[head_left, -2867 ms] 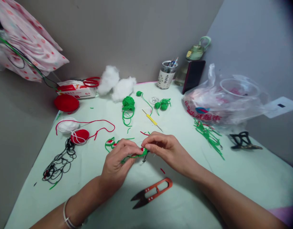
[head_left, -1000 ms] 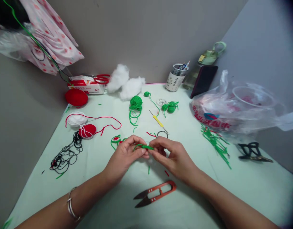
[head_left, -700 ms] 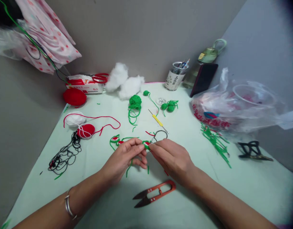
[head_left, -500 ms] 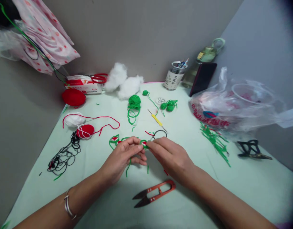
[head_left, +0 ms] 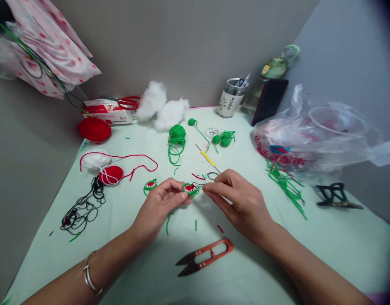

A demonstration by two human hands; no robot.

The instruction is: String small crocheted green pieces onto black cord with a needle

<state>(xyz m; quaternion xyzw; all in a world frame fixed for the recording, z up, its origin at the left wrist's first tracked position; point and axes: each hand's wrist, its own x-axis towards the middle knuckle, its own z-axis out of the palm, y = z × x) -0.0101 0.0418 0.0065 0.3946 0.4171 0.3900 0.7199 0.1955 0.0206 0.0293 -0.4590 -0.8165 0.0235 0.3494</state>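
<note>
While looking down from the head, can see green-covered table (head_left: pixel 252 262). Find clear plastic bag (head_left: pixel 309 146) with red print at right, pink dotted fabric (head_left: pixel 51 51) hanging at upper left. Note green-lidded bottle (head_left: pixel 275 68) at back, partly behind dark phone (head_left: pixel 270 101) propped at a tilt, near pen jar (head_left: pixel 229 103). Have left hand (head_left: pixel 160 205) and right hand (head_left: pixel 242 203) facing each other over table centre, near but apart. Find white fluff (head_left: pixel 171 114) at back, beside box (head_left: pixel 110 114) bearing red-handled scissors (head_left: pixel 129 102). Got orange snips (head_left: pixel 221 246) lying nearest, blades spread, touched by neither hand. See black yarn tangle (head_left: pixel 83 207), red yarn (head_left: pixel 111 174), white yarn (head_left: pixel 96 159) at left. Spot yellow hook (head_left: pixel 207 158) lying just beyond right hand. See crocheted piece (head_left: pixel 190 189), green-edged, red and white inside, clamped between left thumb and fingers, above table. Find similar piece (head_left: pixel 150 185) lying just left of that hand. Have right fingertips pinched on thin needle-like item (head_left: pixel 200 189) at held piece's right edge; can't tell if touching. Note red scrap (head_left: pixel 220 228), green scrap (head_left: pixel 196 225) on table below.
</note>
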